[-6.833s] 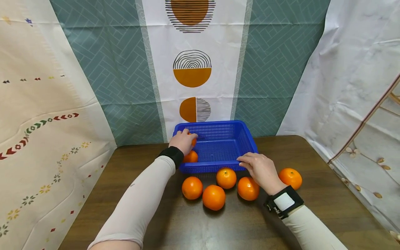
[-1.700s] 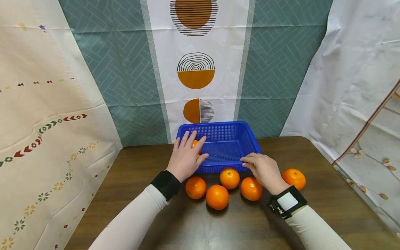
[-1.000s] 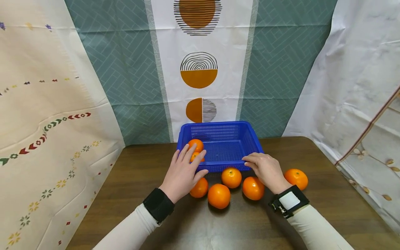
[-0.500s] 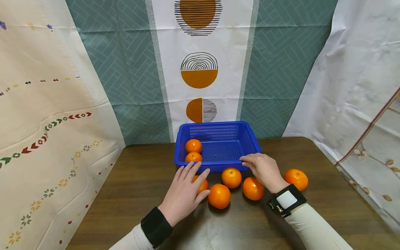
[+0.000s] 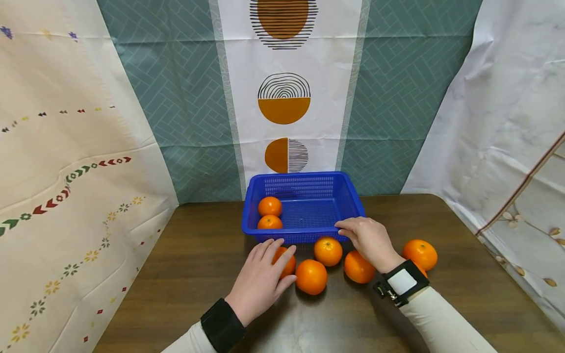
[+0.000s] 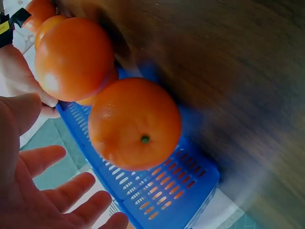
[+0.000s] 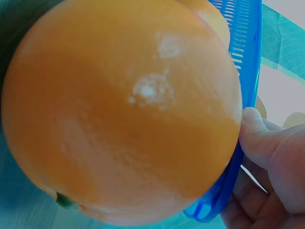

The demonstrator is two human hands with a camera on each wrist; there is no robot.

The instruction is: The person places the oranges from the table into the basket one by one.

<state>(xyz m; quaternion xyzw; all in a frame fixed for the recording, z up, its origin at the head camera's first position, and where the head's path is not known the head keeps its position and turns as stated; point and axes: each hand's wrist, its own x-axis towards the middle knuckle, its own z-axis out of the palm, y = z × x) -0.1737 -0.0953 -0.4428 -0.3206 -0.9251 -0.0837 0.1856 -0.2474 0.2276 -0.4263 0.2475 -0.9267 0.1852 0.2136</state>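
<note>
In the head view a blue plastic basket [image 5: 304,231] stands at the back of the table, with two oranges [image 5: 270,206] along its left side. My right hand [image 5: 371,240] pinches the basket's front rim near the right corner; the right wrist view shows the thumb [image 7: 257,136] on one side of the rim and fingers on the other. Fingers spread, my left hand [image 5: 262,279] reaches over the front left orange [image 5: 288,262] and partly hides it. In the left wrist view that orange [image 6: 136,124] sits beside the basket wall, apart from the extended fingers [image 6: 71,191].
More oranges stand before the basket: one front middle [image 5: 311,277], one behind it [image 5: 328,251], one by the right hand [image 5: 359,267]. Farther right is another orange [image 5: 420,253], with one more partly behind the wrist. Patterned cloths [image 5: 282,113] hang behind the wooden table [image 5: 203,235].
My left hand has let go of an orange inside the basket, spread its fingers and drawn back to the front left orange. The basket has slid slightly left with my right hand on it.
</note>
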